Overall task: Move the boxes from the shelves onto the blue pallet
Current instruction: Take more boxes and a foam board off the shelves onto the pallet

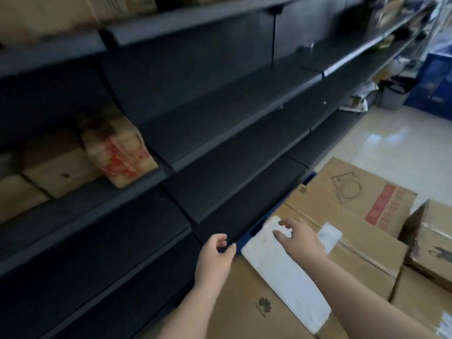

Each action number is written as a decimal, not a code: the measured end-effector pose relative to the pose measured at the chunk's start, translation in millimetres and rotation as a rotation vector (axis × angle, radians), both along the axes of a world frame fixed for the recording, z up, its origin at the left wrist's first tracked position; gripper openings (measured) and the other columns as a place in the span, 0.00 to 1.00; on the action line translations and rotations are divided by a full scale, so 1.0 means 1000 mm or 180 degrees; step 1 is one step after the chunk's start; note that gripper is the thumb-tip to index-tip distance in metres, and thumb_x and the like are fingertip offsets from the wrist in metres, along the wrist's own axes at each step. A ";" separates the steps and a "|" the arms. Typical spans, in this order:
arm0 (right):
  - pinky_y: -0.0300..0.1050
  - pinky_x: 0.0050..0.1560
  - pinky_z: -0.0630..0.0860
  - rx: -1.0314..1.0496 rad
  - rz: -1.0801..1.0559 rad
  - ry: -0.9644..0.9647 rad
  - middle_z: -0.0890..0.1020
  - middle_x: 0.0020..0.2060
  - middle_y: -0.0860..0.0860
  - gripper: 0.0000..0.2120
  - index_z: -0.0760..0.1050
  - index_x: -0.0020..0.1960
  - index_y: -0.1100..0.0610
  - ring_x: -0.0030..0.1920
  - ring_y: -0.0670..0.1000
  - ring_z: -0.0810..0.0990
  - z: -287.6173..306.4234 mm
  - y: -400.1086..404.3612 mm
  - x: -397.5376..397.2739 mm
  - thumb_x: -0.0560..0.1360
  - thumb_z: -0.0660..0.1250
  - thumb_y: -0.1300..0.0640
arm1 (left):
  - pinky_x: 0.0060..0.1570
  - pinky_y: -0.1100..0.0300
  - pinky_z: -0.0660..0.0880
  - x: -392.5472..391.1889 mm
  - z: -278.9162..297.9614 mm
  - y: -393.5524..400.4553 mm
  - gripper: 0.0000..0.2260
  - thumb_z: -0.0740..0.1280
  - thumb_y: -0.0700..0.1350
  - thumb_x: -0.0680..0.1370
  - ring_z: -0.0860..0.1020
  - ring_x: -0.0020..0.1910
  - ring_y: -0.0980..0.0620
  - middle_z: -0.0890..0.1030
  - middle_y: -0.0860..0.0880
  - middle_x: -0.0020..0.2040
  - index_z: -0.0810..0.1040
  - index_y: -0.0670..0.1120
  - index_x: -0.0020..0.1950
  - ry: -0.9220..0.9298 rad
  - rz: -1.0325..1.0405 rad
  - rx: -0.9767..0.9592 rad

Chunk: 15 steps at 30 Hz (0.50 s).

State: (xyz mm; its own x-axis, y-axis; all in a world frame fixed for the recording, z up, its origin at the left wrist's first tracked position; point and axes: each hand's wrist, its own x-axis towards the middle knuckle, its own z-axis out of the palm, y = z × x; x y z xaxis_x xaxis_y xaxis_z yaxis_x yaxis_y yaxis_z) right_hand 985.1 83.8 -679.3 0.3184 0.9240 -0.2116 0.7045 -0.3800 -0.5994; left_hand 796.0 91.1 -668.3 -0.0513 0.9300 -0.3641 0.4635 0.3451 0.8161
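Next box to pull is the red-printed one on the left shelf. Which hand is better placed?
Left. The left hand hangs free beside the shelves, nearer the red-printed box. The right hand reaches over the white flat box on the stack, farther away.

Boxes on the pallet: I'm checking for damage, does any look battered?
Yes. The box at the far right has a crumpled, torn-looking corner and wrinkled tape. The others look sound.

L hand (215,253) loosely curled, R hand (299,237) spread.
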 end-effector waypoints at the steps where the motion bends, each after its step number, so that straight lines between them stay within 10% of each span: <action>1: 0.42 0.47 0.71 0.0105 0.0110 0.0084 0.74 0.58 0.47 0.17 0.72 0.65 0.51 0.55 0.48 0.76 0.032 0.002 -0.013 0.78 0.63 0.47 | 0.42 0.65 0.69 -0.013 0.033 0.001 0.11 0.65 0.47 0.78 0.75 0.48 0.58 0.76 0.55 0.53 0.73 0.51 0.59 0.0027 0.0067 0.0112; 15: 0.39 0.55 0.69 0.1296 0.1643 0.0753 0.75 0.61 0.51 0.23 0.71 0.66 0.54 0.58 0.49 0.74 0.370 0.063 -0.231 0.75 0.66 0.44 | 0.57 0.56 0.71 -0.240 0.358 0.010 0.19 0.66 0.51 0.77 0.73 0.59 0.50 0.74 0.50 0.62 0.70 0.49 0.67 0.0422 0.1585 0.1952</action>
State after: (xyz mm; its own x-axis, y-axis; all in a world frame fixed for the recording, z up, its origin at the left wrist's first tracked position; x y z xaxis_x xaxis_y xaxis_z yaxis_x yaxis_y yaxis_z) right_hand 754.4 146.6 -309.6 -0.1946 0.9653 0.1741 0.5676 0.2556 -0.7826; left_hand 556.3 101.4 -310.6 -0.5202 0.8188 0.2429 0.4796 0.0447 0.8764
